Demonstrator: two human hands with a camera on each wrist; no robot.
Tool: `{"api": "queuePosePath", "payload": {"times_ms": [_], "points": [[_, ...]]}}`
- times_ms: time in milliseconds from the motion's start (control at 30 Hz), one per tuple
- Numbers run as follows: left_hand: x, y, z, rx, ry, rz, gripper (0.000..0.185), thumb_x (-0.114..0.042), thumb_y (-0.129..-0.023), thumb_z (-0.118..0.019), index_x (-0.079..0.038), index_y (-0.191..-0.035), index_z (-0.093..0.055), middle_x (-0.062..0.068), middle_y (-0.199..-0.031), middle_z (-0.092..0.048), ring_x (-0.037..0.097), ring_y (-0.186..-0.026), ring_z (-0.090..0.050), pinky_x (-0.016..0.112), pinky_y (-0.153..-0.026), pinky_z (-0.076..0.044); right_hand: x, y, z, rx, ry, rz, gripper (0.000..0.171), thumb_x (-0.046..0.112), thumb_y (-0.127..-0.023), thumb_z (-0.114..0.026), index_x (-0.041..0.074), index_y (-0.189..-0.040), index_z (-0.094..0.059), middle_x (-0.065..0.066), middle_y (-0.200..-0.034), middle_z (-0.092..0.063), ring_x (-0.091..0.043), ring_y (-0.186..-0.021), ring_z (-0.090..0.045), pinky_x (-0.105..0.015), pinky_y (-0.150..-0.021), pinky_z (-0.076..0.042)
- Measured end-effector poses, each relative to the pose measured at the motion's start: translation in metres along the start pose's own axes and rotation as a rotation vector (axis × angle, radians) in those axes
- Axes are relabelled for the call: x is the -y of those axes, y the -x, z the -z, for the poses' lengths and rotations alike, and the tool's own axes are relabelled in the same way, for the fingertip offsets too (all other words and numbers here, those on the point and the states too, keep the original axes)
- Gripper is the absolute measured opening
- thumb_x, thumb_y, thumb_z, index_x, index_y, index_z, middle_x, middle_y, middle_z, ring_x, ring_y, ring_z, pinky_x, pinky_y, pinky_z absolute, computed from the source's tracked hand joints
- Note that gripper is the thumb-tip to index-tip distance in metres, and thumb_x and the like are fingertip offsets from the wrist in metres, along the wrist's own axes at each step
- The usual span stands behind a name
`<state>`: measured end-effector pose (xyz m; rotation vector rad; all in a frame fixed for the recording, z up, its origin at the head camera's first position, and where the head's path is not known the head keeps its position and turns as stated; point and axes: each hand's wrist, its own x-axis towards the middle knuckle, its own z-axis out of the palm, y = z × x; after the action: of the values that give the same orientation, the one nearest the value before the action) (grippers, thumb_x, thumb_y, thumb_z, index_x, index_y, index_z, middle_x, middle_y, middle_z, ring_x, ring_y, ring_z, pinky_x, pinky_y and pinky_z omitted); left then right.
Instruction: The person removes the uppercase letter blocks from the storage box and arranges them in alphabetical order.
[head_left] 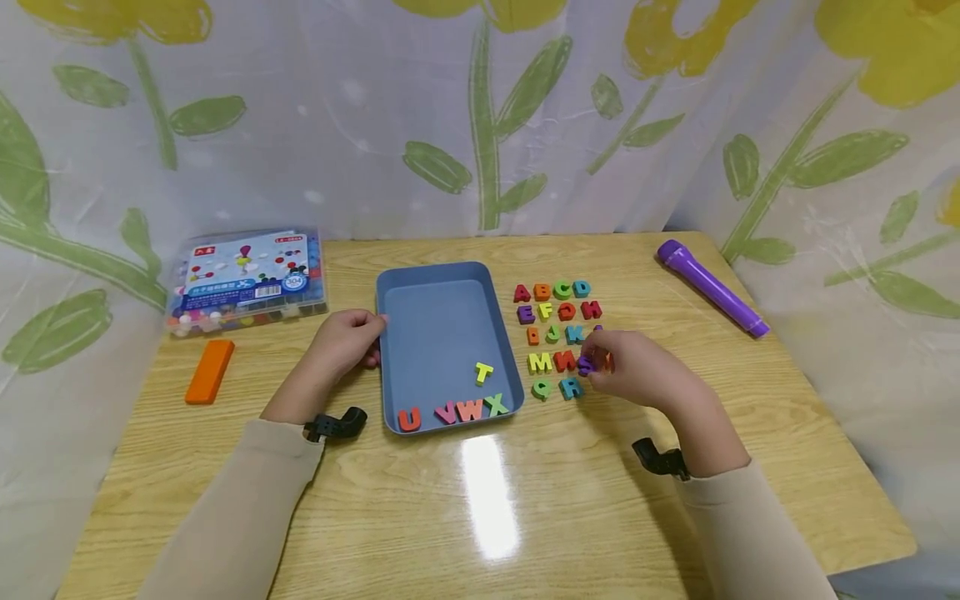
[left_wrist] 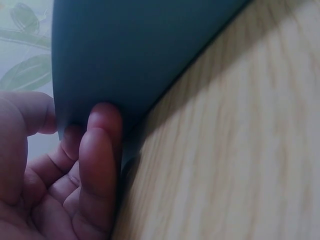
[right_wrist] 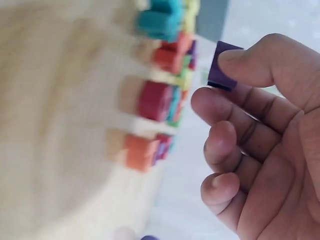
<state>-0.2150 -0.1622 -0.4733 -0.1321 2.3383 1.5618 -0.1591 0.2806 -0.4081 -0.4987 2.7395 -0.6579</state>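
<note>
Bright and even in the head view, lit from above: a white streak of glare on the glossy pale wooden counter (head_left: pixel 487 500) near the front edge. Soft, short shadows only. Slightly bowed at the edges, with the counter sides splaying outward. Sharp at centre, softer toward the corners.

Dimmer in the left wrist view, much too close for focus: blurred blue plastic tray wall (left_wrist: pixel 140 60) casting a dark shadow on the wood grain.

Washed out and smeared in the right wrist view: coloured foam letters (right_wrist: pixel 160 100) streaked by motion blur.
</note>
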Motion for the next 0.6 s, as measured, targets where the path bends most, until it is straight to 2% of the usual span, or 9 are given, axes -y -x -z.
{"api": "queuePosePath", "payload": {"times_ms": [167, 600], "points": [[0.001, -0.001, 0.0, 0.001, 0.008, -0.006, 0.04, -0.036, -0.113, -0.059, 0.003, -0.103, -0.066, 0.003, -0.076, -0.063, 0.014, -0.065, -0.064, 0.026, -0.063, -0.059, -0.011, 0.005, -0.009, 0.043, 0.032, -0.052, 0.023, 0.008, -0.094, -0.079, 0.01, -0.116, -0.074, -0.001, -0.096, -0.072, -0.019, -0.085, -0.064, -0.039, -0.078, -0.055], [0.002, -0.002, 0.0, 0.0, -0.017, -0.011, 0.039, -0.035, -0.114, -0.057, 0.001, -0.102, -0.066, 0.002, -0.076, -0.064, 0.015, -0.067, -0.062, 0.027, -0.065, -0.058, -0.022, 0.012, -0.019, 0.074, -0.016, -0.108, 0.026, 0.007, -0.094, -0.078, 0.011, -0.119, -0.074, -0.003, -0.096, -0.07, -0.02, -0.087, -0.062, -0.037, -0.078, -0.053]]}}
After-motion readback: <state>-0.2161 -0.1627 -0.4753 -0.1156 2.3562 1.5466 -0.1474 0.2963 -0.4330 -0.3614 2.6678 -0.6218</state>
